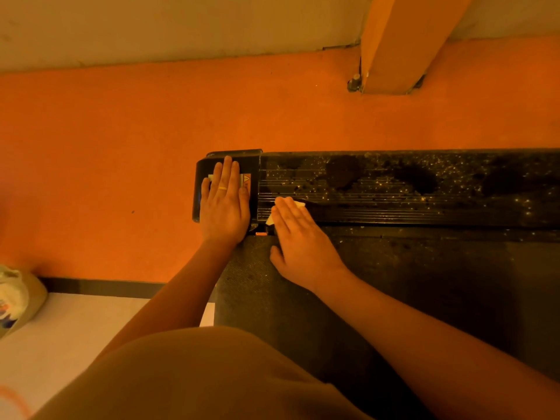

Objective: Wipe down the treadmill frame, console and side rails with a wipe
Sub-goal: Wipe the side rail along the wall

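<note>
Head view, looking down. The left hand point(224, 204) lies flat on the black end cap point(200, 177) of the treadmill's side rail point(424, 192). Its fingers point(227, 174) are straight and close together, and they partly cover a warning label point(246, 180). One finger carries a ring point(222, 188).

The right hand point(303, 247) presses a pale wipe point(299, 204) onto the near end of the ribbed side rail, just beside the end cap. The fingers are straight and pressed together, with the thumb spread apart over the belt point(409, 292). Only two corners of the wipe show, one past the fingertips and one at the hand's left edge.

The side rail runs to the right and is speckled with pale dust and dark patches. An orange floor point(121, 125) lies beyond it, with an orange post point(400, 47) standing by the wall point(181, 22). A pale bag point(13, 298) sits at the left edge.
</note>
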`<state>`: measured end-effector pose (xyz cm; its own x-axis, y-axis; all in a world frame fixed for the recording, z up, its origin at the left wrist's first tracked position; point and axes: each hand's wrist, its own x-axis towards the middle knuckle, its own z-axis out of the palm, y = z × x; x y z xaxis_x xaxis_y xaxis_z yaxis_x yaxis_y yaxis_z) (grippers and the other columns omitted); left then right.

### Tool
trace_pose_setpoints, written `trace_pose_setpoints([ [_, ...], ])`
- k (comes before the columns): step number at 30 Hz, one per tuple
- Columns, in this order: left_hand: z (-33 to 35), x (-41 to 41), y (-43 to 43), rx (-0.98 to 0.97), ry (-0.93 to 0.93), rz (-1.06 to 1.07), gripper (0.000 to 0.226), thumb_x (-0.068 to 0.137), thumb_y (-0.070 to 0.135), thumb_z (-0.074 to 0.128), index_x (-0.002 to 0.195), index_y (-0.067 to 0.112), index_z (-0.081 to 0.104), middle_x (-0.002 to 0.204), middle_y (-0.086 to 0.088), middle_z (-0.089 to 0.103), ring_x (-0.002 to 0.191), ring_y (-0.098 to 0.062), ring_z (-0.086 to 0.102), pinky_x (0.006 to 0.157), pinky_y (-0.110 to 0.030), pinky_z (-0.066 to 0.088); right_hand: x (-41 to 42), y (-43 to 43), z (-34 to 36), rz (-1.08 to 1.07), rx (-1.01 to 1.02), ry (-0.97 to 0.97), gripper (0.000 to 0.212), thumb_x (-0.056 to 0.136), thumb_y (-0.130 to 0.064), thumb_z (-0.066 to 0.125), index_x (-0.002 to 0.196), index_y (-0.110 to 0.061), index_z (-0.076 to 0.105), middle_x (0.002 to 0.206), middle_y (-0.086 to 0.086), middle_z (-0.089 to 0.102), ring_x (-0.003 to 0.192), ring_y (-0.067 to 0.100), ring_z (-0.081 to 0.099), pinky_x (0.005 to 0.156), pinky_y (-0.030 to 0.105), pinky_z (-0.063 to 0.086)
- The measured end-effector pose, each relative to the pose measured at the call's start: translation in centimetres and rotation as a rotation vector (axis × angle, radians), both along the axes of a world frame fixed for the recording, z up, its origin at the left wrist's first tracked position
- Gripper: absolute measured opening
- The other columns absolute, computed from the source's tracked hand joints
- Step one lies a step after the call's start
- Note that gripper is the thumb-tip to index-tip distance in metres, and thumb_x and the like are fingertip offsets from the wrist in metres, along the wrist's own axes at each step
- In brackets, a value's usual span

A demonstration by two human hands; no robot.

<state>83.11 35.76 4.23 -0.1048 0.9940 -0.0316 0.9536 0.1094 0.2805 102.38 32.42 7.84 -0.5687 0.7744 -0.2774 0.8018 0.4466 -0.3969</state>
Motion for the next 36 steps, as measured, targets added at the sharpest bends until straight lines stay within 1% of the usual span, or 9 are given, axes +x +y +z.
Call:
trace_pose_setpoints([
  [3, 0.0, 0.0, 0.0, 0.004, -0.002, 0.000, 0.060, 0.106, 0.039, 0.016, 0.159, 0.011, 0.024, 0.167, -0.006, 0.018, 0.155, -0.021, 0.009, 0.126, -0.045, 0.007, 1.1, 0.3, -0.2, 0.029, -0.021, 0.004, 0.071, 0.103, -0.041, 0.034, 0.159, -0.009, 0.003, 0.166, 0.009, -0.005, 0.153, 0.022, -0.009, 0.124, 0.038, -0.005],
  [7, 0.0, -0.1, -0.1, -0.004, -0.008, 0.001, 0.059, 0.107, 0.038, 0.018, 0.159, 0.012, 0.023, 0.167, -0.005, 0.016, 0.155, -0.020, 0.007, 0.126, -0.044, 0.005, 6.9, 0.0, -0.4, -0.039, -0.005, -0.024, 0.070, 0.100, -0.046, 0.029, 0.158, -0.011, 0.013, 0.166, 0.008, 0.005, 0.153, 0.020, 0.000, 0.125, 0.044, 0.014],
  [12, 0.1, 0.0, 0.0, -0.004, 0.004, 0.004, 0.059, 0.107, 0.037, 0.018, 0.159, 0.011, 0.023, 0.167, -0.006, 0.017, 0.155, -0.022, 0.009, 0.126, -0.045, 0.007, 4.3, 0.3, 0.5, -0.078, -0.035, -0.025, 0.077, 0.100, -0.053, 0.031, 0.159, -0.011, 0.004, 0.166, 0.007, -0.006, 0.153, 0.020, -0.010, 0.120, 0.034, -0.009],
  [14, 0.0, 0.0, 0.0, 0.001, 0.014, 0.006, 0.059, 0.106, 0.037, 0.018, 0.159, 0.010, 0.024, 0.166, -0.007, 0.018, 0.155, -0.023, 0.010, 0.125, -0.046, 0.008, 2.7, 0.6, 0.4, -0.066, -0.043, -0.004, 0.077, 0.101, -0.051, 0.034, 0.159, -0.011, 0.003, 0.166, 0.007, -0.008, 0.153, 0.019, -0.012, 0.119, 0.033, -0.012],
  [18, 0.1, 0.1, 0.0, 0.003, 0.006, 0.001, 0.059, 0.107, 0.037, 0.018, 0.159, 0.010, 0.024, 0.166, -0.008, 0.018, 0.155, -0.023, 0.010, 0.125, -0.045, 0.007, 5.7, 0.0, -0.2, -0.056, -0.032, -0.011, 0.074, 0.101, -0.049, 0.034, 0.159, -0.012, 0.008, 0.167, 0.006, -0.001, 0.153, 0.018, -0.006, 0.126, 0.041, 0.005],
  [25, 0.0, 0.1, 0.1, 0.018, -0.008, 0.000, 0.059, 0.107, 0.037, 0.018, 0.158, 0.010, 0.024, 0.166, -0.008, 0.019, 0.155, -0.024, 0.011, 0.125, -0.045, 0.007, 13.8, -0.4, -0.6, -0.167, 0.050, -0.125, 0.074, 0.098, -0.054, 0.028, 0.157, -0.010, 0.021, 0.165, 0.008, 0.016, 0.153, 0.021, 0.009, 0.124, 0.040, 0.011],
  [29, -0.2, 0.0, 0.0, 0.014, 0.003, 0.007, 0.059, 0.107, 0.038, 0.017, 0.159, 0.011, 0.024, 0.167, -0.007, 0.018, 0.155, -0.023, 0.010, 0.126, -0.044, 0.006, 12.3, -1.3, -0.8, -0.212, 0.058, -0.073, 0.073, 0.098, -0.051, 0.032, 0.156, -0.008, 0.023, 0.164, 0.010, 0.017, 0.153, 0.023, 0.011, 0.123, 0.042, 0.013],
  [33, 0.2, 0.2, 0.0, -0.002, -0.001, 0.006, 0.059, 0.107, 0.038, 0.017, 0.159, 0.010, 0.025, 0.167, -0.007, 0.019, 0.155, -0.023, 0.010, 0.126, -0.047, 0.009, 8.0, -1.2, -1.0, -0.056, 0.073, -0.048, 0.074, 0.096, -0.050, 0.028, 0.155, -0.006, 0.024, 0.163, 0.013, 0.019, 0.152, 0.025, 0.012, 0.122, 0.042, 0.012],
  [36, 0.3, 0.0, 0.0, -0.015, -0.007, -0.003, 0.060, 0.106, 0.039, 0.016, 0.159, 0.010, 0.025, 0.166, -0.007, 0.019, 0.155, -0.022, 0.010, 0.126, -0.046, 0.009, 3.0, -0.3, -0.6, 0.027, 0.031, -0.009, 0.075, 0.098, -0.049, 0.030, 0.158, -0.009, 0.011, 0.166, 0.010, 0.005, 0.154, 0.023, -0.002, 0.124, 0.040, 0.001],
])
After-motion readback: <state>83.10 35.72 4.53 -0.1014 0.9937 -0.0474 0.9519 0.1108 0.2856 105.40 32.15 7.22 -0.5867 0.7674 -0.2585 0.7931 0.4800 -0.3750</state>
